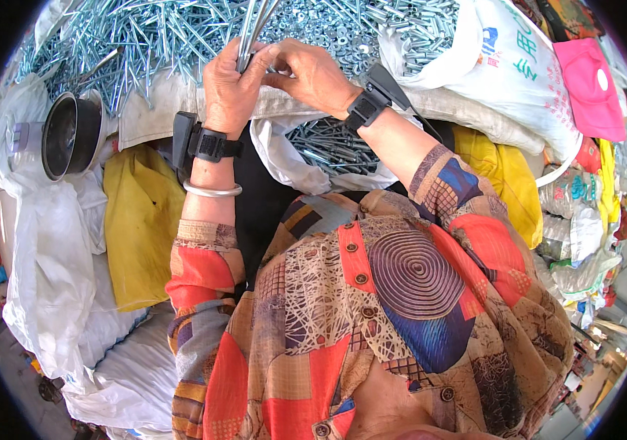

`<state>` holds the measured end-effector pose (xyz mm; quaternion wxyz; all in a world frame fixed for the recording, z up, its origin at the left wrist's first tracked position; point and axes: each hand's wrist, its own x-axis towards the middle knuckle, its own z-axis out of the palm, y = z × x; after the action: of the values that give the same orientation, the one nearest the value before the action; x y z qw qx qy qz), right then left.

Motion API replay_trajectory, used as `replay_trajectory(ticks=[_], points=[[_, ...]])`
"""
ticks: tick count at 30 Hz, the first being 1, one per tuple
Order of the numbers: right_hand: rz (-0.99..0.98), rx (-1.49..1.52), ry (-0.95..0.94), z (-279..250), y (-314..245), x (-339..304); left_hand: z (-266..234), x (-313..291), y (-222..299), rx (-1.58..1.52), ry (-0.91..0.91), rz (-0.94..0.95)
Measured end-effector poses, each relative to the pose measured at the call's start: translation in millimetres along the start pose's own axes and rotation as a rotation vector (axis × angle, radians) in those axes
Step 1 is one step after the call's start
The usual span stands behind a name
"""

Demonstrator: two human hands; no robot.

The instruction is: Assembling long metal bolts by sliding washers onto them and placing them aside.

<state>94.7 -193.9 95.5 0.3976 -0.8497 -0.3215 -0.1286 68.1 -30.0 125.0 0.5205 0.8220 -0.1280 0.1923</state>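
Several long metal bolts stand up in a bunch from my left hand, whose fingers and thumb are wrapped round their lower ends. Close against it, my right hand has its fingers curled in by the bolts' lower ends. Whatever those right fingertips pinch is too small and covered to make out. Beyond my left hand spreads a heap of long loose bolts. Past my right hand lies a heap of small nuts and washers. Below my wrists, an open white bag holds more dark bolts.
Shorter bolts lie at the far right, beside a printed white sack. A pink cloth item rests on its right. Black round pans stand at left. Yellow cloths hang on both sides of my lap.
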Motion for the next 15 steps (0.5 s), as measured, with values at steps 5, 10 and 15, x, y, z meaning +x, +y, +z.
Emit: replay_trajectory(ticks=[5, 10, 15], points=[[0.13, -0.203, -0.085, 4, -3, 11, 2, 4, 0, 0.016, -0.021, -0.045], [0.086, -0.191, -0.003, 20, 24, 18, 9, 2, -4, -0.119, -0.041, 0.041], [0.054, 0.198, 0.03, 1, -4, 1, -1, 8, 2, 0.066, -0.033, 0.07]])
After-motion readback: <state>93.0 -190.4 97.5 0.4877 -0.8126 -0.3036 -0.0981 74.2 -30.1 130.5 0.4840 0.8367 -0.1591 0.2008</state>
